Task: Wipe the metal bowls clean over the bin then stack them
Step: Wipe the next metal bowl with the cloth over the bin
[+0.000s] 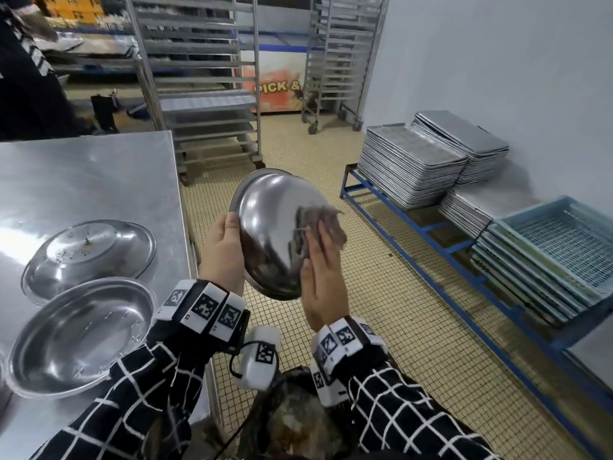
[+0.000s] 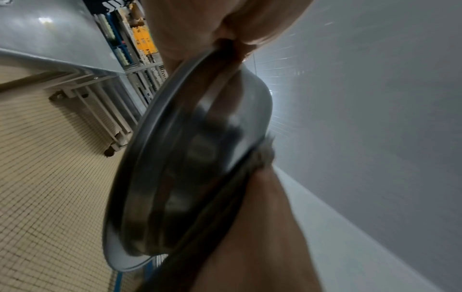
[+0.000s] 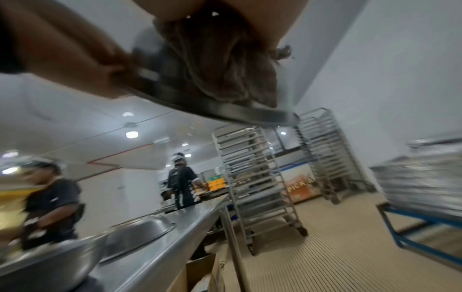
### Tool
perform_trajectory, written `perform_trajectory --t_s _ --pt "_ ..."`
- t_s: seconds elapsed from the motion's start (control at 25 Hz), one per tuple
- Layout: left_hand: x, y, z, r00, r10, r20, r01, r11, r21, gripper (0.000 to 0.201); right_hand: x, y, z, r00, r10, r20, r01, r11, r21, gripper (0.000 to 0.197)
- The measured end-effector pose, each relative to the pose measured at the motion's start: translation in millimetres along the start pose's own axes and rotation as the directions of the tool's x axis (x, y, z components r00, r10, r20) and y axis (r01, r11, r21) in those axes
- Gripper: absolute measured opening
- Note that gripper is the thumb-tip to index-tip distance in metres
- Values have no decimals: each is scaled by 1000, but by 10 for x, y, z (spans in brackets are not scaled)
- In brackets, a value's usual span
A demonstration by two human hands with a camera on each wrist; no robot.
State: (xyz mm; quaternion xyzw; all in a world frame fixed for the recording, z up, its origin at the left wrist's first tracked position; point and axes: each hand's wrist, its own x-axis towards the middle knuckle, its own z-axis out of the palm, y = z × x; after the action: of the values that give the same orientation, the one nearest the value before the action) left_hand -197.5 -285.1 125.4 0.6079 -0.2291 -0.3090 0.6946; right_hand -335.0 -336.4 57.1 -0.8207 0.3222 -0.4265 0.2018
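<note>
At the centre of the head view, a round, shiny metal bowl (image 1: 268,227) is held up on edge above the tiled floor, its outer curved side turned toward the camera. The left hand (image 1: 223,254) grips its rim at the left, thumb curled over the edge. The right hand (image 1: 323,283) lies with fingers straight, pressing a crumpled grey-brown cloth (image 1: 326,227) against the bowl's right side. In the right wrist view the cloth (image 3: 225,65) bunches over the rim under the palm.

At the bottom centre of the frame, partly hidden behind the wrists and the checked black-and-white sleeves (image 1: 139,403), sits a dark bin (image 1: 298,416) holding brownish waste; the bowl is above and a little beyond it.

On the left stands a stainless steel table (image 1: 99,174). On it lie two more metal bowls, apart from each other: an upside-down one (image 1: 89,257) speckled with crumbs on its base, and below it an upright one (image 1: 79,333) near the lower left.

At the upper centre stand tall wheeled metal tray racks (image 1: 205,88). On the right, stacks of flat metal baking trays (image 1: 424,157) rest on a low blue steel frame (image 1: 431,234), with a pale blue plastic mesh crate (image 1: 570,240) atop further trays at the far right. In the right wrist view two people work along the table at left
</note>
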Motion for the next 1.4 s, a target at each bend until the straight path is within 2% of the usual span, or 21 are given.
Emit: perform_trajectory --t_s 0.08,0.16,0.24,0.32,0.36,0.44,0.48,0.56,0.64,0.72,0.84,0.92,0.96,1.0,1.08,1.12,1.16,1.24,1.32,1.4 --pt "-17 -32 11 999 41 23 -42 997 58 27 84 -145 55 998 -63 27 64 998 -23 54" --pt "-27 -42 2 997 58 52 -62 994 85 27 273 -225 20 993 -117 -15 116 991 -59 55" --pt "-26 -43 -22 996 64 64 -72 990 124 27 464 -172 -59 993 -86 -77 77 990 -115 54" --pt "-31 -30 -36 995 74 66 -82 988 131 26 551 -31 -153 983 107 -147 -118 990 -72 49" --pt "-34 -27 -47 995 80 66 -88 987 136 26 531 56 -198 958 244 -149 -247 969 3 45" --pt "-19 -36 -86 994 80 77 -92 982 165 27 402 205 -274 884 464 -60 -454 881 131 35" --pt "4 -65 -108 993 81 87 -97 976 196 27 319 247 -301 859 511 -34 -502 853 144 30" --pt "26 -102 -148 991 96 90 -118 951 284 26 197 257 -317 833 550 -68 -530 826 190 18" --pt "17 -133 -156 986 130 105 -160 915 370 23 210 143 -323 838 521 -162 -486 848 211 13" --pt "-19 -135 -125 974 156 166 -215 870 443 24 294 -32 -302 890 404 -210 -375 912 164 15" --pt "-47 -114 -59 957 194 214 -278 824 494 23 340 -258 -209 982 135 -132 -126 989 76 29" --pt "-24 -106 -52 955 214 207 -289 832 473 25 292 -242 -141 998 17 -62 -14 999 50 41" --pt "-17 -100 -62 956 210 206 -285 840 463 28 272 -184 -131 998 32 -46 -29 998 57 45" --pt "-13 -97 -79 956 208 208 -283 840 463 30 267 -108 -141 994 104 -44 -100 992 79 48" --pt "-5 -113 -118 954 221 205 -294 833 469 33 265 43 -197 942 335 -33 -324 929 177 45" --pt "0 -120 -130 953 231 197 -299 832 467 33 247 97 -217 911 411 -22 -398 892 215 43" --pt "-2 -125 -128 951 241 193 -305 830 467 32 214 121 -222 899 436 -29 -420 882 214 42" --pt "5 -133 -95 943 261 208 -331 810 484 32 153 58 -192 935 340 -99 -324 935 142 42" --pt "4 -139 -51 918 310 248 -396 751 528 32 125 -60 -116 979 136 -152 -134 991 23 44" --pt "-27 -122 -15 894 361 265 -448 710 543 34 176 -147 -67 987 18 -160 -29 997 -69 48"
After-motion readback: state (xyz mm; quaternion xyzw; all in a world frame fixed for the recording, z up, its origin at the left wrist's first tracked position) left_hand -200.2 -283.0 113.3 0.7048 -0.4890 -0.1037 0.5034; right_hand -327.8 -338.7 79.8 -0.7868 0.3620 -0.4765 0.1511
